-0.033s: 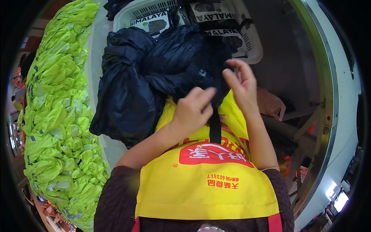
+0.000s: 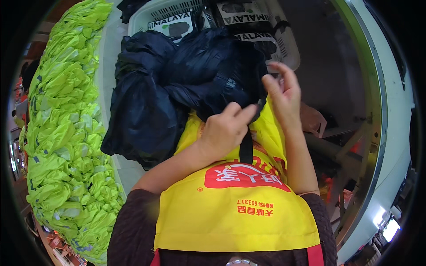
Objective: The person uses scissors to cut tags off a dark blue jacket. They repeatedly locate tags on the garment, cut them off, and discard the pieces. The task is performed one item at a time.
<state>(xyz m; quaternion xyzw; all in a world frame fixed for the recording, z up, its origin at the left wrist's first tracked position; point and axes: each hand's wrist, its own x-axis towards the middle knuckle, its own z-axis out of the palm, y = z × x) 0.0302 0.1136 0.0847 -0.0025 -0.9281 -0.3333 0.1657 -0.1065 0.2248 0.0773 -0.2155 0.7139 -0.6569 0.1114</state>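
Note:
A bunched-up, dark navy, thin shiny fabric item (image 2: 146, 97) lies in front of me, its exact kind unclear. A black strap (image 2: 246, 148) hangs from it over my yellow apron (image 2: 235, 230). My left hand (image 2: 224, 133) is closed at the item's near edge, its fingertips pinching the hem. On the right side, the thumb and curled fingers of my right hand (image 2: 285, 95) close on the same rim. The rim curves between both hands, and part of the grip is hidden by the fingers.
Behind the fabric stands a white plastic basket (image 2: 293, 64) with several flat, black-and-white packages (image 2: 173, 26). A long heap of bright yellow-green fabric pieces (image 2: 66, 133) runs along the left. A metal-edged pale surface (image 2: 399, 133) curves along the right.
Both hands have shifted slightly to the right. The fabric's rim has been drawn out to the right between them, and its opening shows wider.

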